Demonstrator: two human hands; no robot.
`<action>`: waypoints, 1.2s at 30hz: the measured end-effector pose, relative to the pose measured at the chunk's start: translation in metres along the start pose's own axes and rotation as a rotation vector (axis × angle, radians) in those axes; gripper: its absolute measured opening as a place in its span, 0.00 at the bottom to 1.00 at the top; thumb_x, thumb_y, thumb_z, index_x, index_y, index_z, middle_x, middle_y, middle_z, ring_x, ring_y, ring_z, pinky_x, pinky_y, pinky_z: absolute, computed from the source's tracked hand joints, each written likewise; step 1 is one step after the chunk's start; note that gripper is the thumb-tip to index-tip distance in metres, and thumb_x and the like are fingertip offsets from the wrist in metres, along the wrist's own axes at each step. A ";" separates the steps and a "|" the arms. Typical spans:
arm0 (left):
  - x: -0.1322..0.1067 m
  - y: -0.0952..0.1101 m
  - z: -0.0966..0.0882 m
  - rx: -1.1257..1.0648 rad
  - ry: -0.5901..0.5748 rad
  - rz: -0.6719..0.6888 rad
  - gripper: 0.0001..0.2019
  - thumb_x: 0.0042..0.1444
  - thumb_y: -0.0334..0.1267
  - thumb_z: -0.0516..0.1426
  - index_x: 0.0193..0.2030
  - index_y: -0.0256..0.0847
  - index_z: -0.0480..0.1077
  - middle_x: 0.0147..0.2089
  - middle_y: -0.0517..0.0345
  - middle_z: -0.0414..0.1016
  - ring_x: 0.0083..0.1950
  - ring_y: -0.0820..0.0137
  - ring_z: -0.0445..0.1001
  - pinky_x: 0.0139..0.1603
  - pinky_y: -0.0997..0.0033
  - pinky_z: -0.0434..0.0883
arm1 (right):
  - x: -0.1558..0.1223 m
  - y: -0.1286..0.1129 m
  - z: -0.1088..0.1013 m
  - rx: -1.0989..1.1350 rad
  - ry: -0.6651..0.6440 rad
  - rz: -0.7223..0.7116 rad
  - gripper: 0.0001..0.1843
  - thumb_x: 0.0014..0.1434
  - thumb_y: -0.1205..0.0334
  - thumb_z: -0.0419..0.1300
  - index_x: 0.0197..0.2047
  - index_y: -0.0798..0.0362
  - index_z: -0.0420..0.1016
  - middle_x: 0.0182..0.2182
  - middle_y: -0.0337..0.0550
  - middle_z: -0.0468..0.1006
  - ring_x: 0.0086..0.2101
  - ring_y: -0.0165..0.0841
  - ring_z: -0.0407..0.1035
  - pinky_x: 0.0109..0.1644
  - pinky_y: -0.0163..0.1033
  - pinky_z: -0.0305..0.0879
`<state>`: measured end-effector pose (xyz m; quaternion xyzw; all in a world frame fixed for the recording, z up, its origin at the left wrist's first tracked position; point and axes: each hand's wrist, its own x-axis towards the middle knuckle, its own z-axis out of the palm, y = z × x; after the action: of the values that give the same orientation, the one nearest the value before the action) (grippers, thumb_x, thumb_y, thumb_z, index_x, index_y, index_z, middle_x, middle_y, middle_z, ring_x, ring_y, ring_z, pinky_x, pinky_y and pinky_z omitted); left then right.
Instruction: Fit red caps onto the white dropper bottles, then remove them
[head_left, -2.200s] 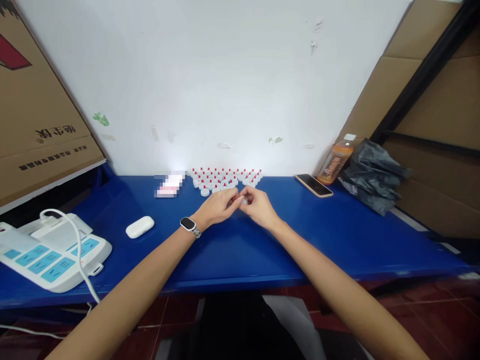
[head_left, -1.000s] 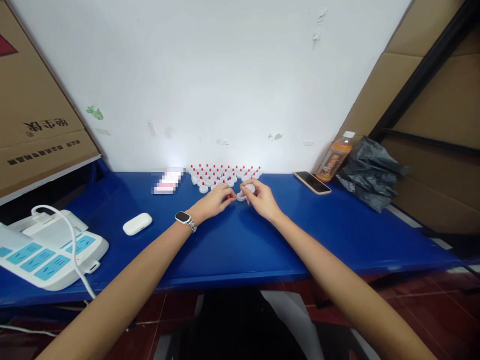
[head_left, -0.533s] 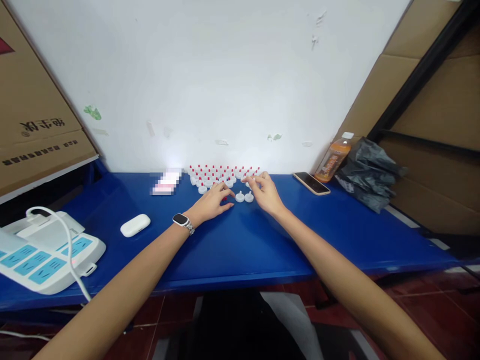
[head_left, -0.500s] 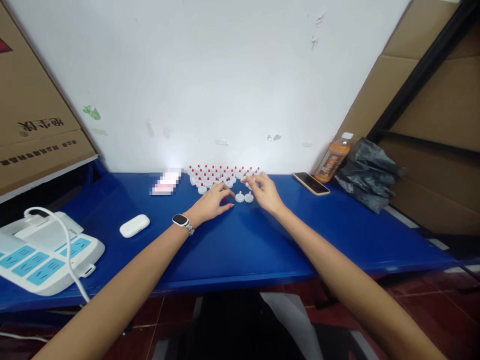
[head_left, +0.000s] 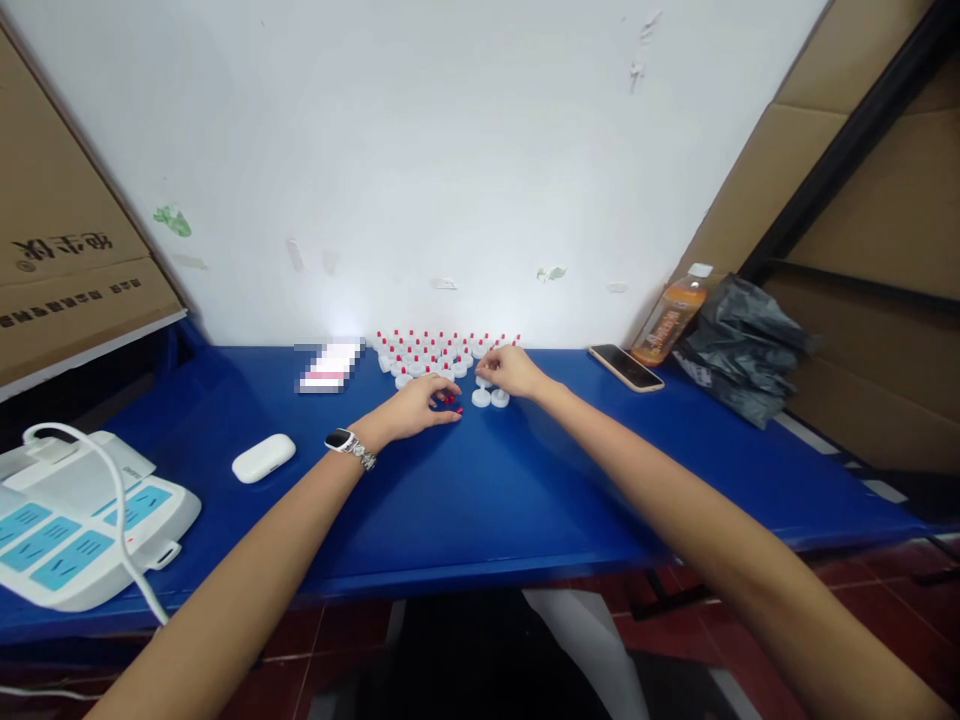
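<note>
A cluster of several small white caps with red tips point(head_left: 442, 350) stands by the wall on the blue table point(head_left: 480, 490). Two white caps point(head_left: 490, 398) without red tips sit in front of it. My left hand point(head_left: 416, 405), with a watch point(head_left: 341, 441) on the wrist, lies on the table with its fingers loosely stretched. Its fingertips are beside a few small red pieces point(head_left: 453, 404). My right hand point(head_left: 511, 370) is curled at the cluster's front edge, its fingertips pinched on a white cap just behind the two loose ones.
A white earbud case point(head_left: 263, 458) and a white power strip with a cable point(head_left: 71, 520) lie at the left. At the right are a phone point(head_left: 625, 367), an orange drink bottle point(head_left: 671, 315) and a black plastic bag point(head_left: 742, 345). Cardboard boxes stand on both sides.
My hands, first joined in front of the cluster, have parted. Two white caps now stand on the table. My right hand has drawn back to the cluster's front edge; my left stays by the red pieces.
</note>
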<state>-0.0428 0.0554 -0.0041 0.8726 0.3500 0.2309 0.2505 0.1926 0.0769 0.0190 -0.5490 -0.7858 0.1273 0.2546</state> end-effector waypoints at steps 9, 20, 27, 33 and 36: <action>0.001 0.017 0.012 0.131 0.092 0.029 0.11 0.60 0.43 0.60 0.45 0.40 0.77 0.46 0.49 0.75 0.45 0.62 0.75 0.51 0.59 0.72 | -0.025 0.001 0.005 0.161 0.160 0.089 0.11 0.60 0.60 0.60 0.38 0.56 0.82 0.29 0.41 0.81 0.29 0.30 0.70 0.35 0.34 0.61; 0.002 0.016 0.014 0.066 0.151 0.031 0.08 0.59 0.37 0.58 0.42 0.40 0.77 0.45 0.51 0.77 0.41 0.65 0.77 0.47 0.62 0.75 | -0.021 -0.001 0.000 0.084 0.270 0.027 0.11 0.60 0.59 0.60 0.41 0.54 0.82 0.34 0.43 0.82 0.33 0.33 0.71 0.40 0.37 0.63; 0.001 0.007 0.002 -0.074 0.211 0.007 0.14 0.54 0.34 0.61 0.49 0.39 0.73 0.51 0.50 0.78 0.50 0.64 0.77 0.57 0.56 0.74 | 0.029 -0.027 -0.008 -0.218 0.011 -0.058 0.11 0.59 0.59 0.63 0.41 0.53 0.83 0.38 0.47 0.83 0.39 0.37 0.74 0.45 0.39 0.63; 0.001 0.000 -0.005 -0.106 0.166 -0.021 0.14 0.54 0.33 0.61 0.48 0.39 0.73 0.50 0.51 0.78 0.50 0.65 0.76 0.57 0.58 0.73 | 0.049 -0.027 0.005 -0.266 -0.098 0.068 0.06 0.54 0.62 0.67 0.35 0.53 0.84 0.34 0.46 0.84 0.37 0.37 0.75 0.43 0.38 0.63; -0.001 0.002 -0.007 -0.066 0.143 -0.034 0.13 0.55 0.39 0.63 0.47 0.39 0.73 0.48 0.50 0.77 0.47 0.65 0.76 0.53 0.59 0.73 | 0.045 -0.021 0.010 -0.210 -0.047 0.073 0.08 0.56 0.59 0.65 0.37 0.52 0.84 0.36 0.44 0.83 0.37 0.35 0.74 0.43 0.37 0.63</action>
<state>-0.0469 0.0553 0.0017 0.8390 0.3742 0.2998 0.2573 0.1579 0.1120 0.0325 -0.5978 -0.7801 0.0660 0.1724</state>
